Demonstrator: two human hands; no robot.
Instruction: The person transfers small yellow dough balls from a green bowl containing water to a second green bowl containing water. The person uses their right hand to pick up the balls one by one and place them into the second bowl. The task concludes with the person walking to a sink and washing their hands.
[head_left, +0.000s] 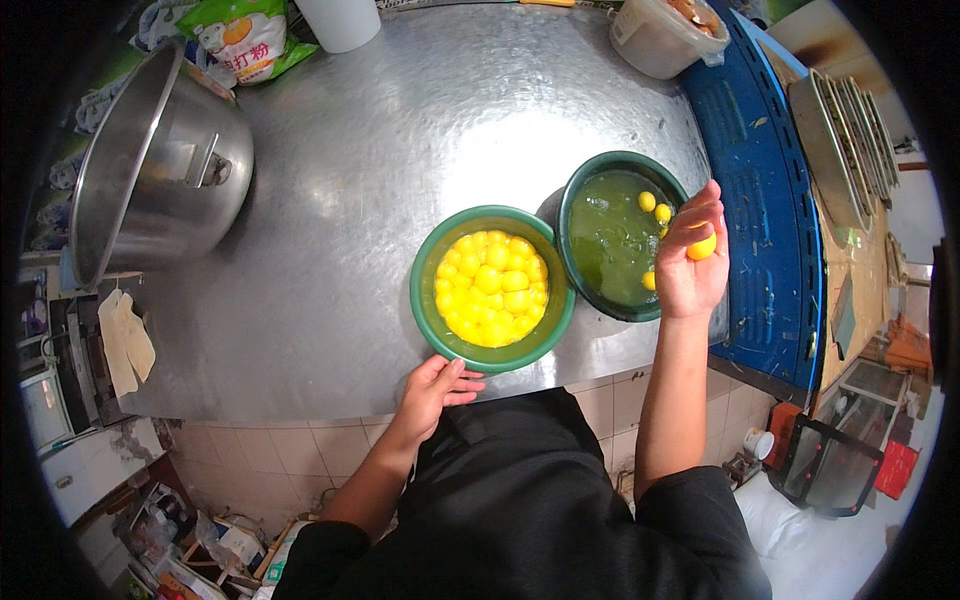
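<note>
A green bowl (424, 315) full of egg yolks (491, 289) stands near the front edge of the metal table. My left hand (439, 394) touches the near rim of that bowl, thumb on the rim and fingers below it. To its right, close against it, is a second, darker green bowl (571, 274) with egg white (611, 232) and a few loose yolks (647, 201) in it. Over this bowl's right side I hold my right hand (691, 281), turned sideways, with an egg yolk (702, 246) cupped in the fingers. The hand hides part of the bowl.
On the left a large steel basin (187, 202) leans on its side. Behind it are a green and white bag (244, 37) and a white container (341, 22). A plastic tub of eggshells (660, 41) stands back right. A blue metal cabinet (765, 225) borders the table's right side.
</note>
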